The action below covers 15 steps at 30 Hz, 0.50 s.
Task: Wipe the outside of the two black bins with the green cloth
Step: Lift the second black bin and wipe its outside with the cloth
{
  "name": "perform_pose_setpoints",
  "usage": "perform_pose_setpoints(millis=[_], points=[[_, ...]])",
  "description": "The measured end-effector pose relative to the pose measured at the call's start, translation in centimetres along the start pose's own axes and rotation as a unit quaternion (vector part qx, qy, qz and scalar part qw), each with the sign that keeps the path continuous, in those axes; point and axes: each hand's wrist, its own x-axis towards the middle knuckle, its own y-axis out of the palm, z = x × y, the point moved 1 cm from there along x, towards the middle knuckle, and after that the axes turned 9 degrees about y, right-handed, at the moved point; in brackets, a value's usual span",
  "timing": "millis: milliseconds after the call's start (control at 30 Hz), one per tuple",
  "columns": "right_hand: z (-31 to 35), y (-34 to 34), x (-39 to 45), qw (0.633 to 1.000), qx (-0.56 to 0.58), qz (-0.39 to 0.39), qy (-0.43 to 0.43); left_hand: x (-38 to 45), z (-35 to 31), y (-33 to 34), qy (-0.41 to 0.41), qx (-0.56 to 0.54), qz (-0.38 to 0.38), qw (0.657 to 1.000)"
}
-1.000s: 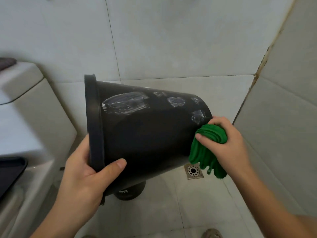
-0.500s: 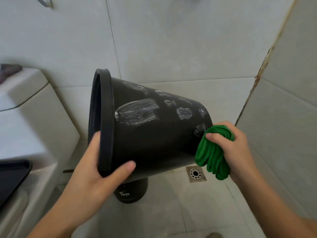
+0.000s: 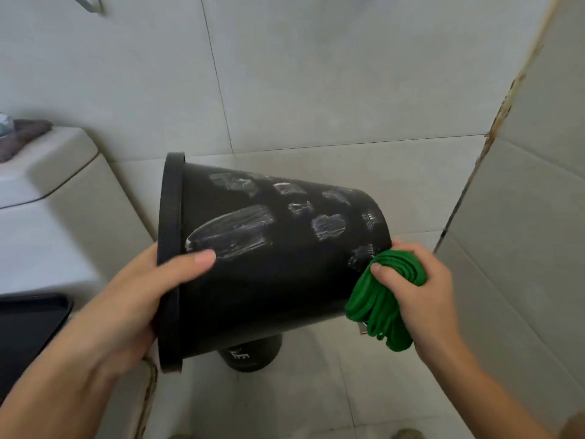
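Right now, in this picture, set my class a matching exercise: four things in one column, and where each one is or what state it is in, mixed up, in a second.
Things
1. bin
2. green cloth
3. second bin
4. left hand

Places or states
A. standing on the floor, mostly hidden
B. gripping a rim
C. bunched in the right hand, against a bin's base end
D. held tipped on its side, with pale smears

Pairs: 1-D, 2-C, 3-A, 4-B
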Motion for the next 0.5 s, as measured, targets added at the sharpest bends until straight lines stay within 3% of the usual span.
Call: perform_pose_setpoints(millis=[200, 367, 500], points=[[-2.1, 0.5, -0.6, 0.998, -0.013, -0.034, 0.052, 0.7, 2.0, 0.1, -0.083, -0.048, -0.018, 0.995], [-1.4, 0.5, -0.9, 0.998, 0.004, -0.055, -0.012, 0.4, 1.2, -0.8, -0.096, -0.051, 0.046, 0.993], [-1.8, 0.4, -1.1, 0.996, -0.013, -0.079, -0.042, 0.1, 1.3, 0.1, -0.098, -0.044, 0.033, 0.994]])
